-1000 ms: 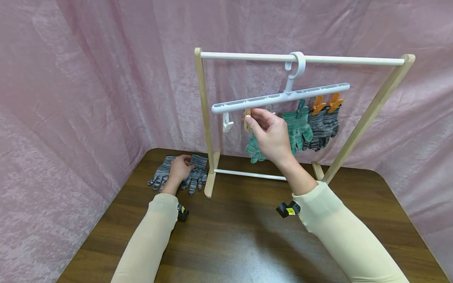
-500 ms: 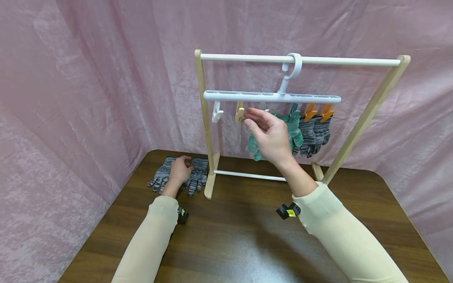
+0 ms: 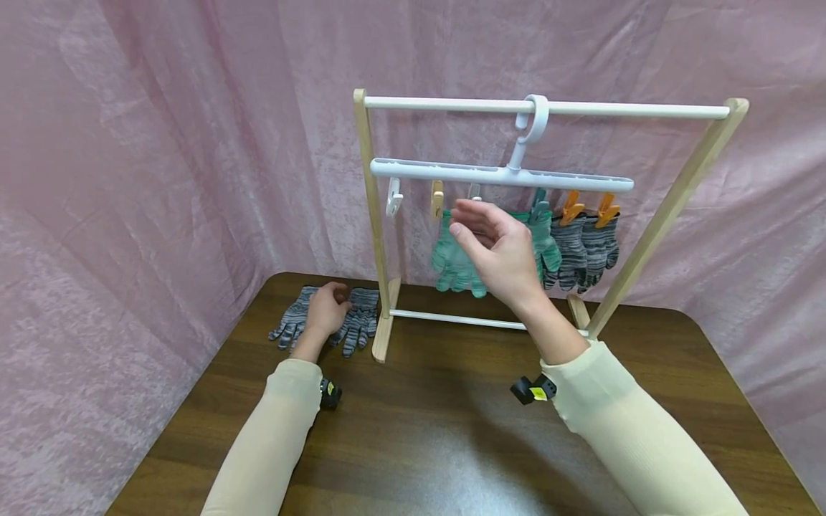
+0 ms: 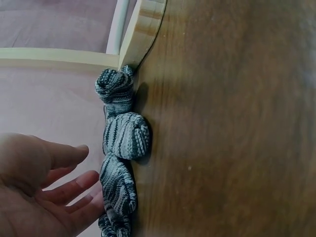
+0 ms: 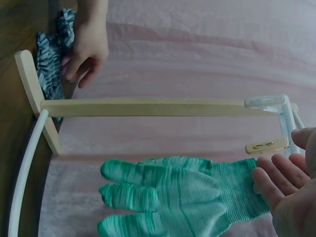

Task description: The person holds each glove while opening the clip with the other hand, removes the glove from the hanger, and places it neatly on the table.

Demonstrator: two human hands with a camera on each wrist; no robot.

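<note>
Right hand (image 3: 500,251) raised just below the hanger (image 3: 500,174), fingers loosely spread, gripping nothing; green glove (image 3: 454,258) hung clipped just behind, fingers pointing down. Left hand (image 3: 328,309) nearer the grey gloves (image 3: 357,326) on worktop (image 3: 439,430), resting relaxed on them. Right wrist view alone showed empty beige clip (image 5: 266,146) beside the fingertips.

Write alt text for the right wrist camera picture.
An open right hand hovers beside a green glove hanging from a white clip hanger. Beyond the wooden rack post, the left hand rests on grey striped gloves.
</note>
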